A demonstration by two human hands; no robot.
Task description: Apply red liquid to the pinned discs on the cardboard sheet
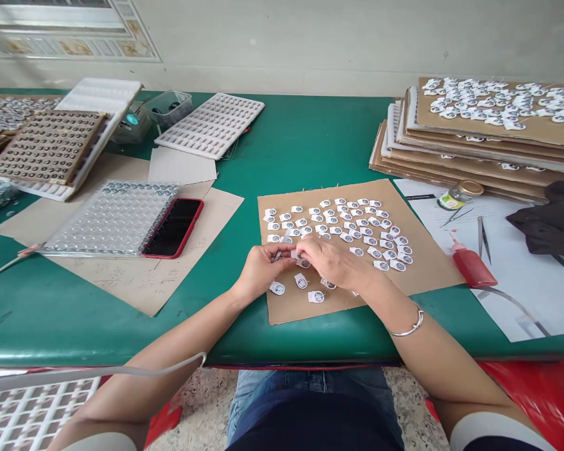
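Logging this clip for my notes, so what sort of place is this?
Probably a small hand-assembly workshop: a cardboard sheet covered with rows of small round parts, stacked loaded cardboard sheets, and compartment trays.

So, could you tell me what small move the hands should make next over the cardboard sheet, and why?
Probably set the small white piece pinched between the left hand and right hand down on the cardboard sheet, in the short front row: that row holds only a few pieces, while the rows behind look full.

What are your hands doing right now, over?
Left hand and right hand together pinching a small white tab, over the cardboard sheet. Rows of tabs beyond. Nothing blocking.
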